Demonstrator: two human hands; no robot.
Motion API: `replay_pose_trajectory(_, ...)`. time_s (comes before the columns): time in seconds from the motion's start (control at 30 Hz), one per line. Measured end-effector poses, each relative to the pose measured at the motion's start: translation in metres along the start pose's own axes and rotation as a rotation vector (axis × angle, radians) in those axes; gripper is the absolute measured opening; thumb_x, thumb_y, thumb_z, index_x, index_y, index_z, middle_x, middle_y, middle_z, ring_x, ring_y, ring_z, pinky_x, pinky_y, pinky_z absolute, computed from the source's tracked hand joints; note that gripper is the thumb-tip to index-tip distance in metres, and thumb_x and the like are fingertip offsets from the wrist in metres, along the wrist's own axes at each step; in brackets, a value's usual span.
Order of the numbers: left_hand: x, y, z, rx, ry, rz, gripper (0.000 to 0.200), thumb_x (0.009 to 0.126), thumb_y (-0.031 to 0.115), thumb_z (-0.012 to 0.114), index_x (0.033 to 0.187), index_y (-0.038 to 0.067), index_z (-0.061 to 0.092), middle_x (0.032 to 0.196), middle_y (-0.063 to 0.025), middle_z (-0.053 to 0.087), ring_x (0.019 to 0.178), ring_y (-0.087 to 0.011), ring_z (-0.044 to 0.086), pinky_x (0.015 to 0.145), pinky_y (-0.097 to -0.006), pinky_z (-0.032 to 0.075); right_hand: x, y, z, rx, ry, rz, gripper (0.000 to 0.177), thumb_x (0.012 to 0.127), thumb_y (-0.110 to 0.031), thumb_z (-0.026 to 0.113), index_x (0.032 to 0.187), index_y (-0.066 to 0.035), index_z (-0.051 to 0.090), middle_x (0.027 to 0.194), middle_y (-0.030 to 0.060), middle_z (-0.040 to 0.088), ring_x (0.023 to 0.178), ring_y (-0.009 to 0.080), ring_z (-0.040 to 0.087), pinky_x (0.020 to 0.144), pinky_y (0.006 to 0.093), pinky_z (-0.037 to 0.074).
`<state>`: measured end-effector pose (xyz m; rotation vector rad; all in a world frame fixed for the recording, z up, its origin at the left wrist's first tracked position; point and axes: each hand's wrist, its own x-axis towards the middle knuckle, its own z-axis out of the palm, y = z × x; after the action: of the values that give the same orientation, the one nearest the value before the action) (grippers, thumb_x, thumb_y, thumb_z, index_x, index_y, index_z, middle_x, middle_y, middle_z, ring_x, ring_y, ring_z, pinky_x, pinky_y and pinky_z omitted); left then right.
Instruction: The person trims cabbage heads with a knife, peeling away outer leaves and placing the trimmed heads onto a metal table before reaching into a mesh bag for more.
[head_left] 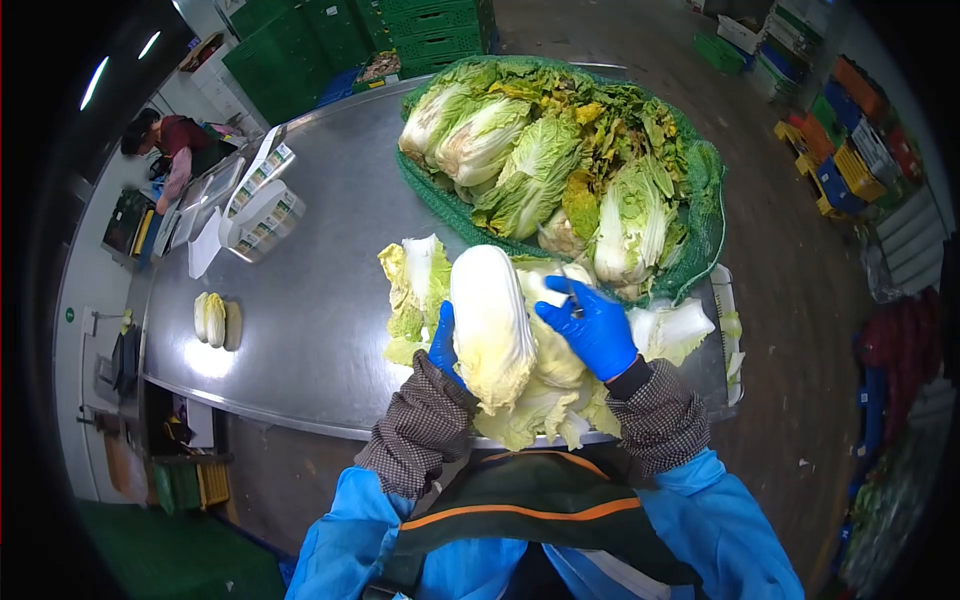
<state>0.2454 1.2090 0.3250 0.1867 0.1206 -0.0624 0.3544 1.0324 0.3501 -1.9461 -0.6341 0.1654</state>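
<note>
A trimmed napa cabbage (490, 325) stands out pale against the loose leaves at the table's near edge. My left hand (445, 345), in a blue glove, holds it along its left side. To its right, my right hand (592, 325), also gloved in blue, has its fingers bent around something thin and greyish, too small to make out. Loose outer leaves (412, 290) lie left of the cabbage, more (540, 415) lie beneath it, and a white leaf piece (672, 328) is right of my right hand.
Behind my hands, a green net (712, 215) holds several untrimmed cabbages (535, 175). On the metal table (330, 220) are a label roll (265, 220) and a small cabbage (210, 320) at left. A white crate (730, 340) adjoins the right edge. Another person (180, 145) bends at far left.
</note>
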Motion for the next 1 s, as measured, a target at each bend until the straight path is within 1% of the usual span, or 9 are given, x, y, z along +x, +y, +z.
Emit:
replay_pose_trajectory(0.1,0.021,0.000,-0.019,0.218,-0.176,0.039,0.064,0.095,0.049,0.040,0.144,0.009,0.028,0.141,-0.0147,0.040,0.127,-0.0294,0.042,0.107,-0.0446,0.035,0.004,-0.037,-0.003,0.570,-0.359,0.426,0.058,0.082,-0.038,0.071,0.125,-0.004,0.054,0.083,0.0024,0.060,0.064,0.0066,0.056,0.050,0.0230,0.047)
replay_pose_trajectory(0.17,0.026,0.008,-0.010,0.672,-0.013,0.078,0.064,0.095,0.047,0.042,0.144,0.008,0.028,0.141,-0.0154,0.039,0.127,-0.0285,0.041,0.107,-0.0422,0.035,0.004,-0.032,-0.004,0.526,-0.322,0.356,0.059,0.083,-0.036,0.070,0.128,-0.004,0.051,0.081,0.0021,0.058,0.063,0.0065,0.055,0.047,0.0215,0.045)
replay_pose_trajectory(0.23,0.008,0.030,0.007,0.111,-0.017,-0.164,0.065,0.094,0.046,0.045,0.143,0.007,0.028,0.140,-0.0159,0.041,0.127,-0.0286,0.043,0.107,-0.0412,0.035,0.006,-0.027,0.000,0.555,-0.304,0.339,0.059,0.083,-0.035,0.070,0.129,-0.004,0.050,0.079,0.0020,0.057,0.062,0.0068,0.055,0.046,0.0214,0.045)
replay_pose_trajectory(0.3,-0.001,0.013,0.010,0.139,0.140,-0.063,0.069,0.093,0.047,0.047,0.144,0.006,0.026,0.137,-0.0176,0.044,0.122,-0.0308,0.048,0.103,-0.0430,0.040,0.004,-0.022,0.007,0.659,-0.303,0.391,0.060,0.083,-0.035,0.070,0.130,-0.005,0.050,0.077,0.0022,0.056,0.061,0.0074,0.055,0.046,0.0228,0.045)
replay_pose_trajectory(0.47,0.002,0.012,-0.003,0.220,0.209,-0.049,0.071,0.093,0.050,0.045,0.144,0.006,0.026,0.137,-0.0205,0.043,0.118,-0.0327,0.051,0.100,-0.0459,0.043,0.006,-0.036,0.007,0.259,-0.347,0.291,0.067,0.080,-0.047,0.070,0.130,-0.007,0.051,0.076,0.0042,0.056,0.062,0.0086,0.055,0.050,0.0231,0.047)
replay_pose_trajectory(0.63,-0.006,0.009,-0.010,0.132,0.146,-0.091,0.072,0.092,0.052,0.044,0.144,0.006,0.025,0.137,-0.0202,0.043,0.120,-0.0329,0.049,0.102,-0.0466,0.041,0.013,-0.029,0.000,0.438,-0.495,0.355,0.071,0.080,-0.040,0.072,0.134,-0.004,0.044,0.079,0.0037,0.056,0.064,0.0091,0.056,0.050,0.0233,0.048)
replay_pose_trajectory(0.77,-0.006,0.028,-0.027,0.852,-0.035,0.024,0.081,0.083,0.041,0.065,0.142,0.002,0.026,0.133,-0.0179,0.046,0.120,-0.0301,0.049,0.102,-0.0425,0.040,0.003,-0.022,0.009,0.499,-0.504,0.313,0.070,0.080,-0.033,0.073,0.135,-0.004,0.042,0.080,0.0031,0.055,0.063,0.0092,0.056,0.050,0.0238,0.049)
replay_pose_trajectory(0.8,-0.007,0.029,-0.027,0.840,0.049,0.043,0.082,0.077,0.027,0.073,0.140,0.000,0.028,0.132,-0.0165,0.048,0.121,-0.0284,0.048,0.103,-0.0402,0.038,0.003,-0.021,0.012,0.472,-0.507,0.292,0.068,0.080,-0.029,0.073,0.135,-0.004,0.040,0.081,0.0037,0.056,0.062,0.0093,0.056,0.050,0.0236,0.049)
replay_pose_trajectory(1.0,-0.006,0.025,-0.032,0.955,0.110,0.080,0.081,0.076,0.019,0.073,0.140,-0.001,0.028,0.134,-0.0164,0.046,0.124,-0.0276,0.045,0.104,-0.0392,0.036,0.002,-0.024,0.015,0.118,-0.411,0.171,0.067,0.077,-0.018,0.070,0.136,-0.008,0.039,0.083,0.0082,0.062,0.064,0.0110,0.061,0.053,0.0266,0.051)
